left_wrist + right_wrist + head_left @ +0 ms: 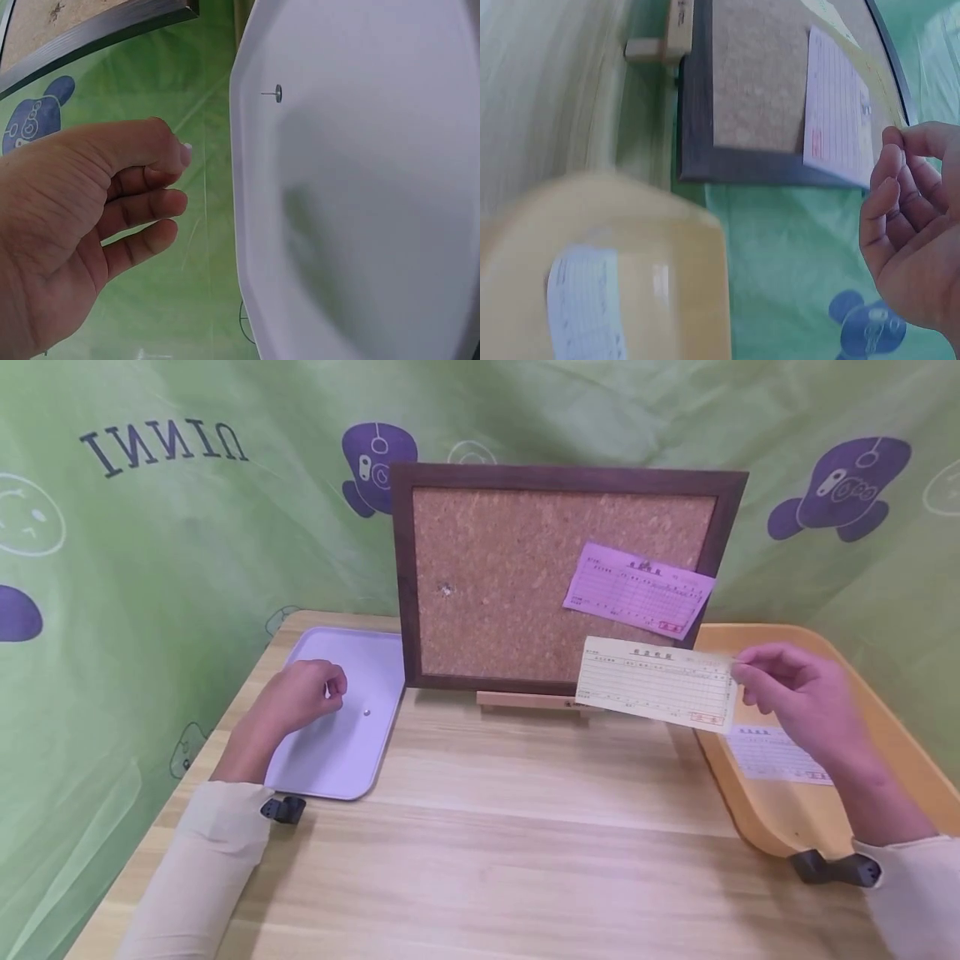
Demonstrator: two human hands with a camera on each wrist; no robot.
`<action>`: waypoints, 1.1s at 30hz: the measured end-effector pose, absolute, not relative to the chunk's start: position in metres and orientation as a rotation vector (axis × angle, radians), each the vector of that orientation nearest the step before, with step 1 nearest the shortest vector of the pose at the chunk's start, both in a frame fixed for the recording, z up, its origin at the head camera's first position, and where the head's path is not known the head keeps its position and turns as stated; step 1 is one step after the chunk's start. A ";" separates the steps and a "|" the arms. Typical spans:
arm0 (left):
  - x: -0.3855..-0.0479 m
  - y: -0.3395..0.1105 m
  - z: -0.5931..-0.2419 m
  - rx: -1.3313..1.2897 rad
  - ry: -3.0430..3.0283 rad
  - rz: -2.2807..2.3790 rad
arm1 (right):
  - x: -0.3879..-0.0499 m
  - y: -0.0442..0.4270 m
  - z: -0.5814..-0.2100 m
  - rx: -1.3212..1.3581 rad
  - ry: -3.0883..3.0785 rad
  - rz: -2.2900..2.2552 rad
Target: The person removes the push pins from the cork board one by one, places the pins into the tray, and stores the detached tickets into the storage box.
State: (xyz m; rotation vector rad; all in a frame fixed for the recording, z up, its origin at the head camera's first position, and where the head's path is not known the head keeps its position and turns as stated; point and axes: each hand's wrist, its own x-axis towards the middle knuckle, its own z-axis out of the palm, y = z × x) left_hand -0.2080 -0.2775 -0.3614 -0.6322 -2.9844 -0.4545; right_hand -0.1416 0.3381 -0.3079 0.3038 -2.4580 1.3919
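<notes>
Near the lower right corner of the corkboard, the right hand pinched a yellow slip by one end. Over the lilac tray at the left edge of the tabletop, the left hand was curled narrow; whether it held anything, I could not tell. Positioning the yellow slip seemed underway, calling next for laying it flat. Only the left wrist view showed the loose pin with its spike.

Your pale beige sleeves
You wear them plain and wrist-length, a small black device at each end.
</notes>
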 end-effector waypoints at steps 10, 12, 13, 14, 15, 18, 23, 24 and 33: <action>-0.208 -0.279 -0.372 -0.634 -3.072 -0.419 | -0.131 0.376 -0.319 0.260 -2.562 1.360; -0.208 -0.279 -0.374 -0.629 -3.077 -0.422 | -0.129 0.383 -0.322 0.233 -2.586 1.365; -0.208 -0.279 -0.375 -0.625 -3.078 -0.424 | -0.129 0.387 -0.323 0.219 -2.601 1.371; -0.209 -0.280 -0.376 -0.620 -3.079 -0.422 | -0.129 0.389 -0.324 0.207 -2.615 1.375; -0.209 -0.280 -0.376 -0.618 -3.079 -0.420 | -0.129 0.392 -0.325 0.200 -2.627 1.379; -0.211 -0.280 -0.377 -0.623 -3.074 -0.413 | -0.133 0.403 -0.331 0.204 -2.634 1.440; -0.215 -0.278 -0.377 -0.647 -3.074 -0.417 | -0.132 0.421 -0.337 0.098 -2.649 1.478; -0.215 -0.278 -0.377 -0.647 -3.077 -0.419 | -0.132 0.424 -0.338 0.062 -2.660 1.465; -0.221 -0.278 -0.384 -0.656 -3.084 -0.448 | -0.131 0.446 -0.348 -0.085 -2.657 1.500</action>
